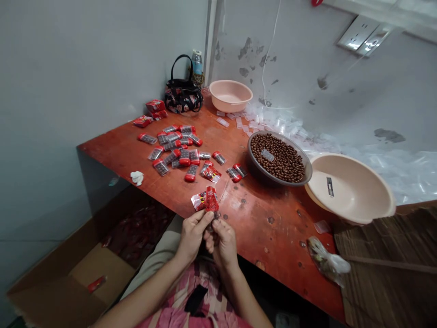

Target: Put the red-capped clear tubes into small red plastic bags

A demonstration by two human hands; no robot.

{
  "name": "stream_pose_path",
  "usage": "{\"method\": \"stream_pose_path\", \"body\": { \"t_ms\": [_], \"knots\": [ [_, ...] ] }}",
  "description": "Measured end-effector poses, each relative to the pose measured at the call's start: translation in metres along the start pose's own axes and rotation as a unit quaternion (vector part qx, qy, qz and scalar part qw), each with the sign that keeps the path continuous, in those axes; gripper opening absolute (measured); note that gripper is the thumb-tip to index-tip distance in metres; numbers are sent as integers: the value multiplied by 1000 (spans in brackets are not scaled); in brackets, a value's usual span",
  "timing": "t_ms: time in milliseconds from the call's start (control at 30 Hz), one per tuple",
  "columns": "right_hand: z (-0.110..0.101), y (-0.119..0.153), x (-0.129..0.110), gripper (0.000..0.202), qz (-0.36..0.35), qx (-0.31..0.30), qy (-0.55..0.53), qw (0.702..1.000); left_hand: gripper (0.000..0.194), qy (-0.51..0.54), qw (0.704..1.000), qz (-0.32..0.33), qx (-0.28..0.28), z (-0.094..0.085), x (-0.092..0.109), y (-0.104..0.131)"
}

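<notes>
At the table's front edge, my left hand [192, 235] pinches the lower end of a red packet [212, 198]. My right hand [223, 241] is closed beside it, around a small dark item largely hidden by the fingers. A silver and red wrapper [199, 201] lies just behind the left fingertips. Farther back are more red wrappers [210, 173] and several small clear boxes with red ends and brown balls inside [184, 157]. Two such boxes [236, 172] lie apart, near a grey bowl [251, 160] full of brown balls [283, 159], with a clear piece on top.
Pink basins stand at the back [231, 95] and right [355, 189]. Clear plastic pieces [290, 125] are heaped along the wall. A black bag [183, 96] and bottle [197, 64] are at the back left. Cardboard [389, 264] and a knotted plastic bag [327, 262] are at right; an open carton [102, 269] is below left.
</notes>
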State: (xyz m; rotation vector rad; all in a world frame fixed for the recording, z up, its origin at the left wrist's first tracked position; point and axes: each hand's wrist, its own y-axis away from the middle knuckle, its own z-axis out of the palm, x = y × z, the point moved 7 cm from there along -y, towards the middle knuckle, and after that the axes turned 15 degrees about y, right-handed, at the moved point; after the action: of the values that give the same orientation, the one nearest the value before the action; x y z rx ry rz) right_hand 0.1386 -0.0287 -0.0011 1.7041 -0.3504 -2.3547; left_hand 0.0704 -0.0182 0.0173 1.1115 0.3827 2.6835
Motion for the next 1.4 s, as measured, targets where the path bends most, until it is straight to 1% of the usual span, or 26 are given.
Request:
{"method": "stream_pose_path", "body": {
  "t_ms": [67,133,200,267,367,433,500,567,633,733,833,900,1033,1167,1233,1267,1333,1400],
  "knots": [
    [0,-1,-4,26,-3,-12,8,1000,25,44,998,-24,-37,3,4,0],
    [-1,-1,-7,24,-8,-17,29,999,31,78,995,-39,-53,5,10,-2],
    [-1,-1,-7,24,-4,-23,41,999,36,87,994,-39,-45,5,16,-6],
    [0,1,-5,25,1,-25,48,999,37,76,996,-42,-29,5,17,-11],
    [0,2,-3,25,-10,-9,72,997,38,59,998,-35,16,3,11,-13],
    [-1,2,-4,25,-29,13,91,995,37,54,997,-9,55,-1,5,-11],
    [-3,1,-6,24,-42,35,93,994,36,50,996,17,74,-4,-1,-8],
    [-4,-1,-7,24,-42,44,77,995,34,43,996,32,70,-4,-4,-6],
    [-4,-4,-8,24,-33,36,63,997,32,42,998,27,50,-2,-4,-5],
    [-6,-5,-9,25,-25,24,73,997,30,67,998,-16,9,3,-2,-7],
    [-6,-3,-12,24,-29,15,122,992,35,93,995,-43,-7,4,5,-11],
    [-5,0,-13,24,-37,14,171,984,37,75,996,-46,-5,2,8,-15],
    [-3,5,-16,24,-55,40,260,963,34,35,998,-44,17,-2,9,-22],
    [-5,9,-14,23,-64,55,290,953,38,44,997,-43,44,-8,2,-19],
    [-7,9,-10,23,-57,57,274,958,40,40,997,-40,52,-10,-2,-15],
    [-7,9,-7,23,-45,52,250,966,40,37,997,-37,53,-11,-3,-12],
    [-5,6,-1,26,-13,30,175,984,40,27,998,-33,50,-11,-6,-8],
    [-2,3,3,28,14,2,107,994,40,18,998,-33,42,-9,-6,-5]
  ]
}}
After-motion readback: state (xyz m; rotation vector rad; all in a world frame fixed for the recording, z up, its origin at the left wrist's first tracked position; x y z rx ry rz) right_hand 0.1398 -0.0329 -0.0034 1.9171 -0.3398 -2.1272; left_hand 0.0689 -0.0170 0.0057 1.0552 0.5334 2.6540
